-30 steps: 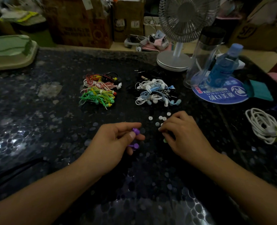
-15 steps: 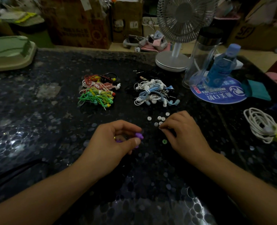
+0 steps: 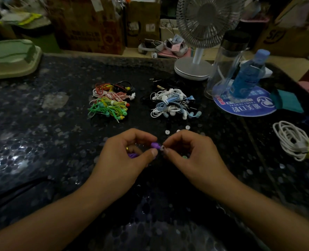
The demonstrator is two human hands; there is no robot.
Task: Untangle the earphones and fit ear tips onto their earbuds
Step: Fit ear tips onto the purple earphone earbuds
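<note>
- Purple earbud [image 3: 154,145]: centre of view above the counter [image 3: 41,142], pinched by left hand [image 3: 126,156], nozzle turned to 3 o'clock, likely to receive a tip.
- White ear tip [image 3: 162,147]: pinched by right hand [image 3: 191,156], touching the earbud.
- Spare tips [image 3: 167,132]: 12 o'clock, within reach.
- Earphone bundles, coloured [image 3: 110,104] and white-blue [image 3: 173,105]: 11 and 1 o'clock.

Purple earphone [image 3: 154,145]: mostly hidden within left hand [image 3: 126,156]; white ear tip [image 3: 162,147]: tiny, fit undetermined; green ear tip [image 3: 184,157]: part-covered by right hand [image 3: 191,154]; fan [image 3: 207,20]: top cropped
</note>
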